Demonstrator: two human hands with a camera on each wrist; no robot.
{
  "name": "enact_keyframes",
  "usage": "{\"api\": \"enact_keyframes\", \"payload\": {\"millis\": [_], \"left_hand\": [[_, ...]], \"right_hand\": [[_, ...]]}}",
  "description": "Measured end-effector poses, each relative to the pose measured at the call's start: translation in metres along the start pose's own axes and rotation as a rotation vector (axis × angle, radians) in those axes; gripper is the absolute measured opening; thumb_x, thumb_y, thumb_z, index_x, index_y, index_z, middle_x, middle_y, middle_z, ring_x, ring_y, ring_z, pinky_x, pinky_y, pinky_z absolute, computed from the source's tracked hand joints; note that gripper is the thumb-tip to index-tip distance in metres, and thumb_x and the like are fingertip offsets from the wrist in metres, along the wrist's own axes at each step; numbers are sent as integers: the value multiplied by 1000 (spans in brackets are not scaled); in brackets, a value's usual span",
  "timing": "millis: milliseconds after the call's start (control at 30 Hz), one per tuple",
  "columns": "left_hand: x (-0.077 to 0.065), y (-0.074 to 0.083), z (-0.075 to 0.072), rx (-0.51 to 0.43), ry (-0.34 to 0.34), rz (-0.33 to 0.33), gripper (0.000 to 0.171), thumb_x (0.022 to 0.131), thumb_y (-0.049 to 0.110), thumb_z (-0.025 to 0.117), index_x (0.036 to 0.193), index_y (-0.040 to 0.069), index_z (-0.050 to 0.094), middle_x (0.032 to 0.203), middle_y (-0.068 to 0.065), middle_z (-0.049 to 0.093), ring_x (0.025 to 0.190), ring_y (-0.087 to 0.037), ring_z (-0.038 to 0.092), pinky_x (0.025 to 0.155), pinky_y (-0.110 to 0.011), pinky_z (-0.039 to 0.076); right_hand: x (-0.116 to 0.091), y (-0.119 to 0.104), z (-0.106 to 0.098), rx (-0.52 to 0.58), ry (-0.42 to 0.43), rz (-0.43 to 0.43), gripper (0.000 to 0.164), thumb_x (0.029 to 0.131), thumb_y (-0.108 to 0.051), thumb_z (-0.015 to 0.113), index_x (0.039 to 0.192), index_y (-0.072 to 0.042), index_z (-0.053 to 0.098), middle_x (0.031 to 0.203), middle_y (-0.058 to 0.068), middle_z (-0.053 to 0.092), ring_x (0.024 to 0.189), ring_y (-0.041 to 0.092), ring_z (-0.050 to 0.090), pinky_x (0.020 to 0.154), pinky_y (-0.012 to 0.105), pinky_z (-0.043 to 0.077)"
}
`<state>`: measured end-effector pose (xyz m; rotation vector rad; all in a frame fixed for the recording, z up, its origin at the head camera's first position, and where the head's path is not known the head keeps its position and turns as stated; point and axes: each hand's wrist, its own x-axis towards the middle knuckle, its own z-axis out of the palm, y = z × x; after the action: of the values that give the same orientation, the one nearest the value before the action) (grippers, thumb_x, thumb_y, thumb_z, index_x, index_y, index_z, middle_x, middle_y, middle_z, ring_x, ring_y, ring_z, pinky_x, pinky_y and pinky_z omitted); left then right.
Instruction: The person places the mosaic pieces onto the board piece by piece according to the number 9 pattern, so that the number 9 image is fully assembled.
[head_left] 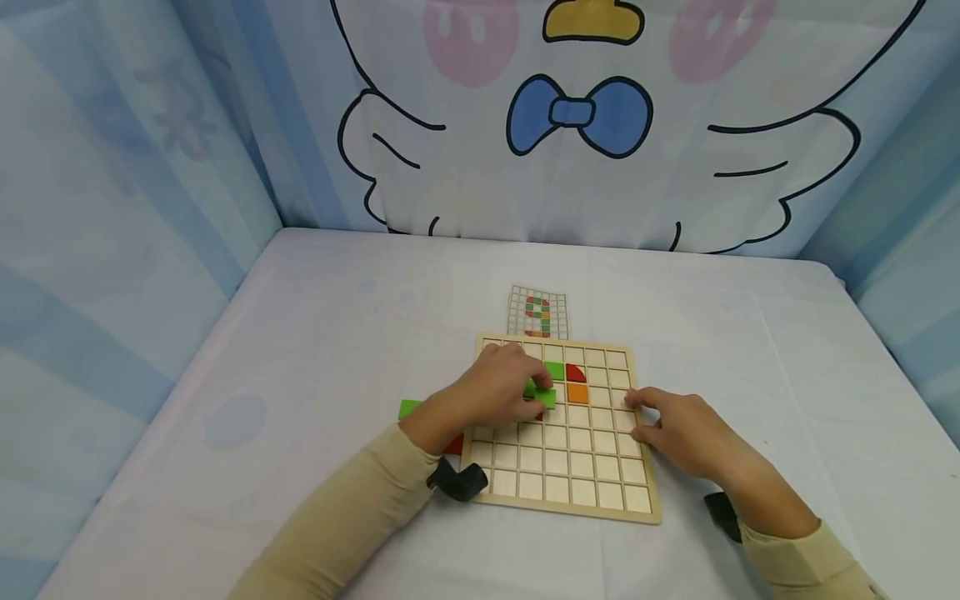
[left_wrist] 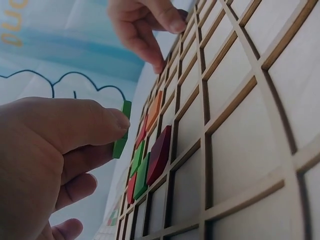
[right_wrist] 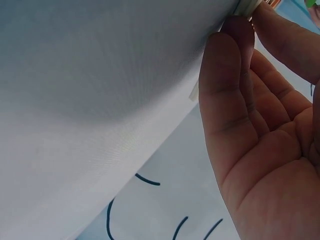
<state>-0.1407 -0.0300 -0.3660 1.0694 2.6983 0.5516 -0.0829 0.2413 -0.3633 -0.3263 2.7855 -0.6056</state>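
My left hand pinches a green square tile between thumb and forefinger, over the upper left part of the wooden grid board. In the head view that hand covers some of the tiles below it. Beyond its fingertips lie a green square, a red rounded tile and an orange square, each in a grid cell. The left wrist view shows further red and green tiles set in the grid. My right hand grips the board's right edge with thumb and fingers.
Behind the board lies a small pattern card with a printed grid and coloured shapes, its lower end by the board's back edge. Left of the board a green tile and a red tile show beside my left forearm, partly covered.
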Motion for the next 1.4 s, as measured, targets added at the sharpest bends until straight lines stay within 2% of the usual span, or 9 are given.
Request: {"api": "enact_keyframes", "payload": {"millis": [233,533,700,1000,1400], "left_hand": [[5,4,7,3,-11,-17,21,91,31,75,109,20,75,102,14,68,102,-13,51,95,-38,35],[8,6,12,16,-7,-7,20,90,30,75,108,22,75,99,16,67,100,-13,50,93,-39,35],[8,8,14,25,-2,0,18,91,30,74,107,23,75,95,17,65,97,-11,49,93,-39,35],[7,9,17,37,-4,5,15,93,32,72,107,26,73,97,19,65,105,-13,49,96,-42,33],[7,12,20,38,-17,-33,15,93,32,71,106,26,73,98,19,65,101,-12,49,99,-45,31]], "right_hand": [[0,0,0,-5,1,-3,45,91,-16,73,131,-2,61,120,16,67,83,20,58,73,41,46],[0,0,2,-2,2,2,44,91,-16,73,131,-2,61,120,17,67,83,22,57,73,40,45],[0,1,3,-6,0,5,45,91,-16,73,131,-2,61,124,18,65,88,23,58,77,44,47],[0,-2,2,-13,-8,9,45,91,-15,73,132,-1,60,128,20,63,87,23,58,77,44,47],[0,-1,2,-7,-1,3,45,90,-14,73,131,-1,61,127,19,64,85,22,56,76,42,45]]}}
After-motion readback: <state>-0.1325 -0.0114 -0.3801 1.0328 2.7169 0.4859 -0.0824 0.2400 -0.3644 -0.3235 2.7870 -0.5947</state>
